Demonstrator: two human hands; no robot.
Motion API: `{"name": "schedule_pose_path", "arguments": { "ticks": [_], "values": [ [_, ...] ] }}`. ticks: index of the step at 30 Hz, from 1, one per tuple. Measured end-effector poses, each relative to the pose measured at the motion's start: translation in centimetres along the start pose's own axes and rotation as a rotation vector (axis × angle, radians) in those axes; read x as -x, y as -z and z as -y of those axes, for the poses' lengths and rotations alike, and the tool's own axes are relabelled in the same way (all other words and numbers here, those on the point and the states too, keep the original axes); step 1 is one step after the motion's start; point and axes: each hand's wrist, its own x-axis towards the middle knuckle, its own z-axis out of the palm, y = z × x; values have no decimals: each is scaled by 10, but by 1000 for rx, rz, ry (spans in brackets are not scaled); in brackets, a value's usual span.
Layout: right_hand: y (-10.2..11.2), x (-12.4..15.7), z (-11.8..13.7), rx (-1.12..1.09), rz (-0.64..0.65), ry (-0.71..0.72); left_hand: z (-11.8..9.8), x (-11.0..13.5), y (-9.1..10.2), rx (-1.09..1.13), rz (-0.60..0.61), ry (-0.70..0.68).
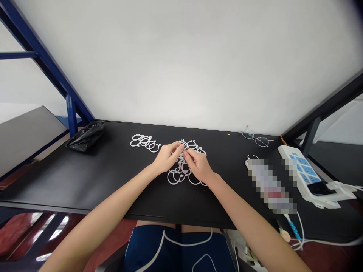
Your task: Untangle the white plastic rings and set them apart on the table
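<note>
Both hands meet over a loose pile of white plastic rings (176,176) on the black table. The rings are thin, and several show a gap with small knobbed ends. My left hand (167,156) is closed in a pinch, thumb against the fingers, on a white ring. Right beside it, my right hand (200,164) pinches at the same spot. The held ring is mostly hidden by the fingers and hard to separate from the pile behind. Left of my hands lies a smaller group of overlapping white rings (145,141).
A crumpled black plastic bag (86,136) lies at the table's left end. Eyeglasses (261,141) rest at the back right, near a tiny yellow bit (228,134). Farther right are a blurred-out phone-like object (269,187), a white power strip (304,170) and cables (326,242).
</note>
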Motion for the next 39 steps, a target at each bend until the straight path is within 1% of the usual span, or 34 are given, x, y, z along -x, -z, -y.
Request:
{"name": "schedule_pose_path", "arguments": {
  "ticks": [12, 39],
  "values": [
    [0, 0, 0, 28, -16, 2, -5, 0, 0, 16, 19, -6],
    [0, 0, 0, 30, -12, 0, 3, 0, 0, 33, 40, 8]
  ]
}}
